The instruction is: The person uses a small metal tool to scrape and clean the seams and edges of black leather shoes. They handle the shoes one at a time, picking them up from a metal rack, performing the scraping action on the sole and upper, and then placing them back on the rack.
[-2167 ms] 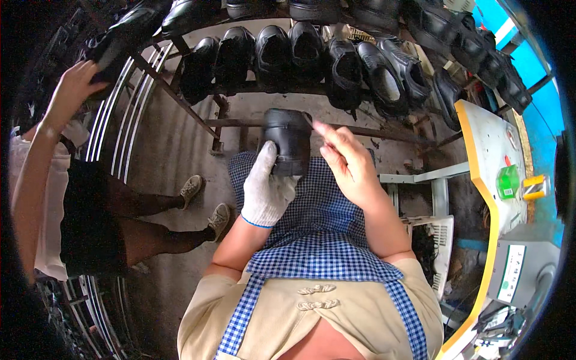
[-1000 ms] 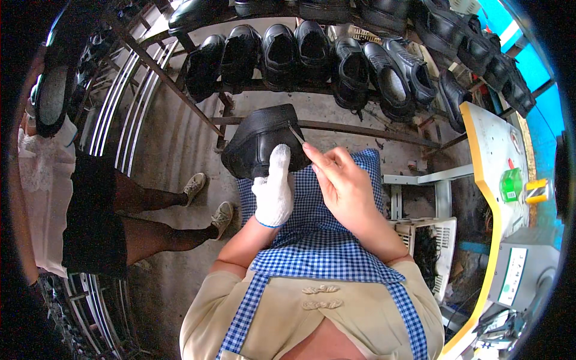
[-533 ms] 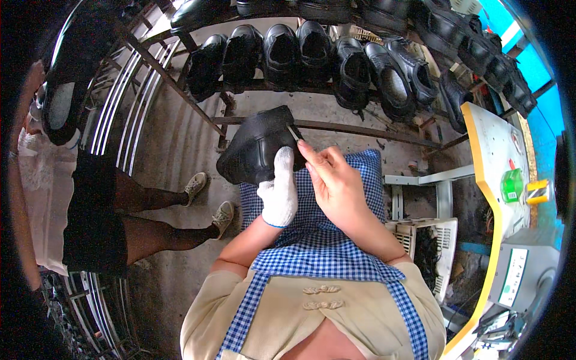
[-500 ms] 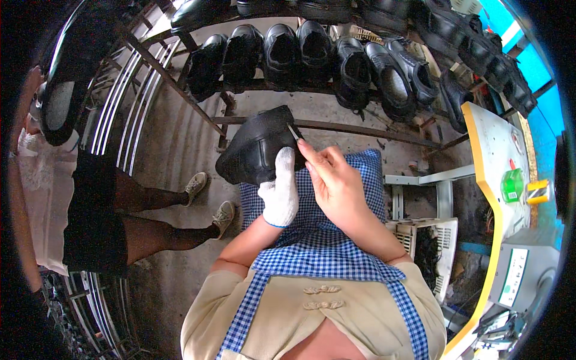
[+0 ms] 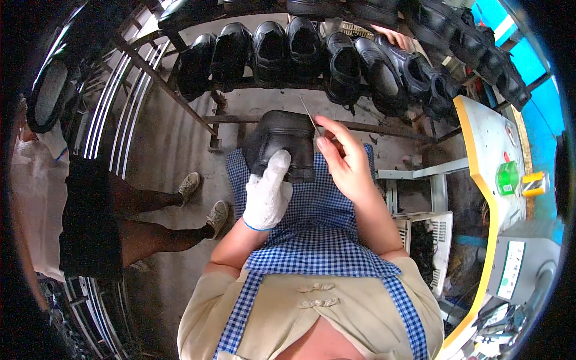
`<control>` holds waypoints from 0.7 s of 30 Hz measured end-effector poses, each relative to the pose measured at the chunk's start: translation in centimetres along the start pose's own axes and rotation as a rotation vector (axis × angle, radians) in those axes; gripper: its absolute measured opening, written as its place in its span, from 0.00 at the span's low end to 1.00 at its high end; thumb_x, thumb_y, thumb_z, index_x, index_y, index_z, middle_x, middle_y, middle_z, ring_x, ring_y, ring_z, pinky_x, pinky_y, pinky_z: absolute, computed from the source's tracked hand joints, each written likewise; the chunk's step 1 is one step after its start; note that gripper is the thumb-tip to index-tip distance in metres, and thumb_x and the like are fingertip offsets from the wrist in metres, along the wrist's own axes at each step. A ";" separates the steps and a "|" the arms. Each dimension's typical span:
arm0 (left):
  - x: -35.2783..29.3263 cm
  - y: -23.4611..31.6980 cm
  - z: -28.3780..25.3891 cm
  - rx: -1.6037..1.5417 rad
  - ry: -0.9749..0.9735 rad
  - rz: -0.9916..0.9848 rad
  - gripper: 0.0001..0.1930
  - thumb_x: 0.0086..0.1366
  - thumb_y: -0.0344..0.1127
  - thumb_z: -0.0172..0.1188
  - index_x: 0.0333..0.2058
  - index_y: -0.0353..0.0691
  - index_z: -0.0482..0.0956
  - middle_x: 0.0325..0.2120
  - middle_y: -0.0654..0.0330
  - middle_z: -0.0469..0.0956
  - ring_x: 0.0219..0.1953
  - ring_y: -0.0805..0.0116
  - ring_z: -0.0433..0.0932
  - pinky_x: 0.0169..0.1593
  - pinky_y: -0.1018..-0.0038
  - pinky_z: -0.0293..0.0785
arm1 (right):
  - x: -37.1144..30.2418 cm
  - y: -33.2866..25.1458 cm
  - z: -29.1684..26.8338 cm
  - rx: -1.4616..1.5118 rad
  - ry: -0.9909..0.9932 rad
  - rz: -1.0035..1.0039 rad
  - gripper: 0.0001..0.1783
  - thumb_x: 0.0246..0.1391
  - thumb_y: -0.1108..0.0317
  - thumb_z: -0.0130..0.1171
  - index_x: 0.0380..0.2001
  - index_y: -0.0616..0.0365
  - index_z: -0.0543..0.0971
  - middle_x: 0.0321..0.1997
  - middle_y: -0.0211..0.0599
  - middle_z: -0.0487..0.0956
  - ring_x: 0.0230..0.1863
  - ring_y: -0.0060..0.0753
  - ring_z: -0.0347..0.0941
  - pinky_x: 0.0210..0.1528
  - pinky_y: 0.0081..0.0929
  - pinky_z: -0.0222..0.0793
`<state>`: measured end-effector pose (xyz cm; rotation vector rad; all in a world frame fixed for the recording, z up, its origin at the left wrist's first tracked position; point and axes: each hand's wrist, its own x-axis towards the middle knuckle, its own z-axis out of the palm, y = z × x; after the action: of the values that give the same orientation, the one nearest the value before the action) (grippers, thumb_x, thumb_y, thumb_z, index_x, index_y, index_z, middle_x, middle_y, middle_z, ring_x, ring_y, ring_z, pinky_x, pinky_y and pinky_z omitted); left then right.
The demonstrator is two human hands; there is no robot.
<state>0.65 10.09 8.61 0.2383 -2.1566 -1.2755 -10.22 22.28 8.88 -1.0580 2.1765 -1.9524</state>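
A black leather shoe (image 5: 285, 133) is held up over my checked apron, its surface facing me. My left hand (image 5: 267, 195), in a white knit glove, grips its near side with the thumb pressed on the leather and the other fingers hidden beneath. To the right of the shoe, my bare right hand (image 5: 345, 157) pinches a thin metal tool (image 5: 309, 114) between thumb and fingers. The tool's slim shaft points up and away, its tip clear of the shoe. What kind of tool it is cannot be made out.
A rack bar (image 5: 372, 128) runs just beyond the shoe, with rows of black shoes (image 5: 268, 51) above. At left stands a co-worker (image 5: 90, 222) handling a shoe. A yellow-edged workbench (image 5: 480, 144) with a green container (image 5: 507, 178) and a white crate (image 5: 441, 246) are at right.
The shoe has turned and shifted right. My right hand has moved right and the tool has come away from the shoe. Another person's hand now shows behind the rack.
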 end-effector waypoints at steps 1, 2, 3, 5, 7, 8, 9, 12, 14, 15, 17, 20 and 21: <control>-0.1 0.0 0.0 -0.133 -0.019 -0.086 0.27 0.50 0.15 0.54 0.50 0.43 0.74 0.41 0.51 0.79 0.40 0.52 0.80 0.43 0.65 0.76 | -0.2 0.0 0.1 0.025 0.033 -0.013 0.15 0.57 0.73 0.59 0.48 0.58 0.78 0.32 0.35 0.78 0.25 0.24 0.71 0.27 0.24 0.67; -0.2 0.0 0.0 -0.269 -0.024 -0.175 0.24 0.53 0.18 0.55 0.50 0.42 0.74 0.41 0.53 0.80 0.41 0.55 0.80 0.43 0.66 0.76 | -0.3 -0.2 -0.2 -0.046 0.016 0.008 0.15 0.56 0.73 0.61 0.47 0.58 0.79 0.31 0.35 0.78 0.24 0.24 0.70 0.27 0.24 0.67; -0.2 0.0 0.1 -0.398 -0.016 -0.264 0.21 0.56 0.21 0.56 0.50 0.41 0.74 0.41 0.54 0.80 0.41 0.58 0.80 0.43 0.67 0.76 | -0.3 -0.7 -0.7 -0.118 0.000 0.029 0.15 0.54 0.73 0.63 0.46 0.57 0.80 0.30 0.34 0.77 0.23 0.24 0.70 0.26 0.24 0.66; 0.3 0.6 0.4 -0.961 0.044 -0.542 0.17 0.62 0.27 0.56 0.51 0.38 0.74 0.42 0.59 0.80 0.42 0.64 0.79 0.44 0.69 0.76 | -0.2 -1.2 -1.2 -0.235 -0.014 -0.063 0.15 0.51 0.74 0.66 0.44 0.56 0.81 0.27 0.33 0.77 0.21 0.26 0.70 0.24 0.24 0.67; 0.3 1.2 0.1 -0.898 0.007 -0.564 0.16 0.65 0.33 0.56 0.50 0.37 0.74 0.42 0.61 0.79 0.42 0.69 0.77 0.44 0.72 0.75 | 0.7 -1.1 -1.3 -0.313 -0.001 -0.296 0.15 0.48 0.74 0.68 0.42 0.54 0.81 0.25 0.32 0.76 0.19 0.27 0.70 0.23 0.25 0.67; 0.2 1.4 0.1 -0.866 -0.012 -0.573 0.16 0.67 0.36 0.55 0.50 0.36 0.74 0.42 0.63 0.78 0.43 0.72 0.77 0.44 0.73 0.74 | 1.2 -1.1 -1.4 -0.308 0.012 -0.391 0.18 0.44 0.76 0.68 0.42 0.53 0.82 0.27 0.33 0.76 0.21 0.32 0.72 0.23 0.26 0.69; 0.2 1.3 0.2 -0.881 -0.019 -0.539 0.16 0.67 0.36 0.56 0.51 0.36 0.74 0.43 0.62 0.78 0.44 0.72 0.76 0.46 0.73 0.74 | 1.4 -0.9 -1.6 -0.320 0.001 -0.435 0.18 0.43 0.77 0.68 0.41 0.53 0.82 0.29 0.33 0.76 0.22 0.32 0.73 0.23 0.27 0.70; -0.6 -0.5 0.5 -0.881 -0.025 -0.479 0.15 0.68 0.34 0.57 0.51 0.36 0.76 0.45 0.60 0.78 0.46 0.72 0.76 0.50 0.73 0.73 | 1.9 -0.9 -2.2 -0.405 -0.067 -0.557 0.20 0.40 0.76 0.67 0.41 0.54 0.81 0.34 0.32 0.77 0.26 0.33 0.77 0.24 0.28 0.73; -1.3 -1.8 0.4 -0.824 -0.016 -0.498 0.13 0.68 0.32 0.57 0.49 0.34 0.78 0.44 0.59 0.79 0.45 0.71 0.77 0.50 0.74 0.74 | 2.1 -0.9 -2.4 -0.544 -0.078 -0.664 0.20 0.41 0.75 0.66 0.42 0.55 0.81 0.34 0.32 0.77 0.27 0.33 0.77 0.24 0.28 0.73; -1.6 -2.1 0.4 -0.729 -0.015 -0.521 0.13 0.68 0.32 0.57 0.47 0.33 0.78 0.44 0.59 0.79 0.45 0.71 0.77 0.50 0.74 0.74 | 2.2 -1.0 -2.4 -0.614 -0.082 -0.717 0.20 0.41 0.74 0.66 0.42 0.55 0.81 0.34 0.32 0.77 0.27 0.33 0.77 0.24 0.28 0.73; -1.5 -1.4 0.0 -0.539 -0.017 -0.565 0.11 0.67 0.30 0.57 0.45 0.31 0.79 0.42 0.59 0.80 0.43 0.71 0.78 0.49 0.74 0.75 | 1.9 -0.9 -2.3 -0.666 -0.114 -0.663 0.16 0.41 0.72 0.65 0.37 0.54 0.78 0.36 0.32 0.77 0.28 0.33 0.77 0.24 0.29 0.74; -1.2 -0.8 -0.2 -0.557 -0.025 -0.494 0.11 0.67 0.30 0.57 0.45 0.32 0.80 0.42 0.59 0.81 0.43 0.72 0.78 0.48 0.75 0.75 | 1.5 -0.3 -1.6 -0.675 -0.178 -0.520 0.15 0.40 0.74 0.64 0.34 0.53 0.73 0.37 0.32 0.75 0.29 0.35 0.77 0.24 0.29 0.74; -1.4 -1.0 0.1 -0.605 -0.015 -0.472 0.13 0.67 0.31 0.56 0.47 0.31 0.78 0.42 0.58 0.80 0.42 0.71 0.78 0.48 0.74 0.75 | 1.7 -0.9 -1.7 -0.672 -0.209 -0.518 0.16 0.39 0.75 0.64 0.34 0.53 0.72 0.37 0.33 0.75 0.29 0.36 0.77 0.24 0.30 0.74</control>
<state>1.58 10.25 7.12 0.4966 -1.6692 -2.1283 -11.91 22.96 10.70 -1.9720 2.6826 -1.1081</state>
